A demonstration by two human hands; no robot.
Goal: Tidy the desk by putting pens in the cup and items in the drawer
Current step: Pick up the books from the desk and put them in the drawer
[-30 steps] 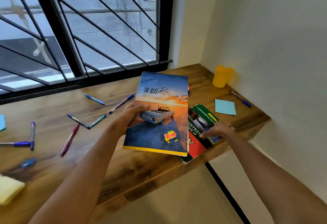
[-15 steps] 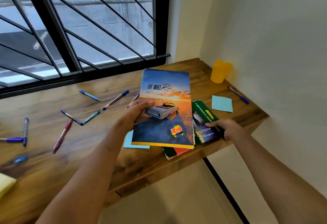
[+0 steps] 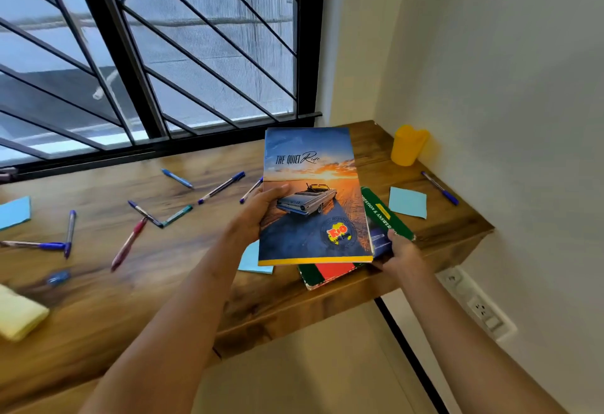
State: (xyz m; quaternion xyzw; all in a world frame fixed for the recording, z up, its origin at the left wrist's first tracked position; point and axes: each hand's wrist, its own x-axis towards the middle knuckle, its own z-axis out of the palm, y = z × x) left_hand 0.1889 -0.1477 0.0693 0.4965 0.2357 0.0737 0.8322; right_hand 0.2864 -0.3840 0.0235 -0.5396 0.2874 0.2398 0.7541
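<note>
Pens [image 3: 221,187] lie scattered over the wooden desk [image 3: 98,289] left of me, blue notes [image 3: 408,201] and one more pen [image 3: 439,187] to the right, yellow pad [image 3: 19,315] at the near left edge. Yellow cup [image 3: 408,145] stands in the far right corner by the wall, well apart from both hands. My left hand [image 3: 258,214] grips the blue notebook [image 3: 313,197] by its left edge, thumb on the cover, lifted over the desk. My right hand [image 3: 400,250] holds the green book [image 3: 385,217] underneath at its right edge, fingers curled round it.
</note>
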